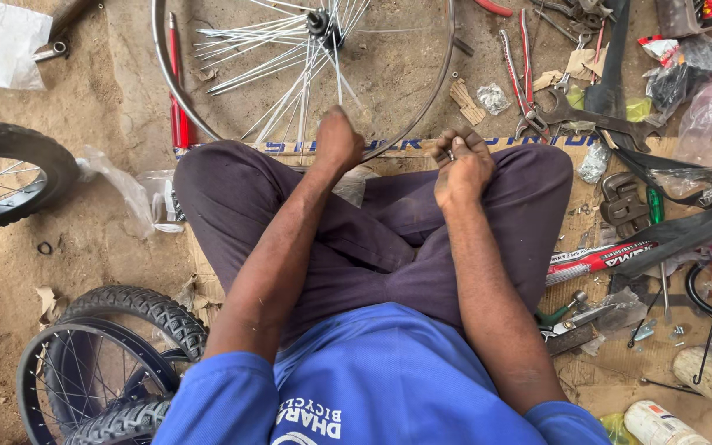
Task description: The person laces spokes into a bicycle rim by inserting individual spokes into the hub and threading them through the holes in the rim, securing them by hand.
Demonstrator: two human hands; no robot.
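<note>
- The bare rim [442, 78] leans against my crossed legs, so its loose spokes [290, 78] fan out within easy reach.
- My left hand [337, 140] is closed around one spoke near the rim's lower edge, keeping it steady.
- My right hand [461, 169] is curled shut, pinching a small metal piece at the fingertips, just beside the rim.
- Pliers [523, 78] and a spanner [595, 119] lie near on the floor.
</note>
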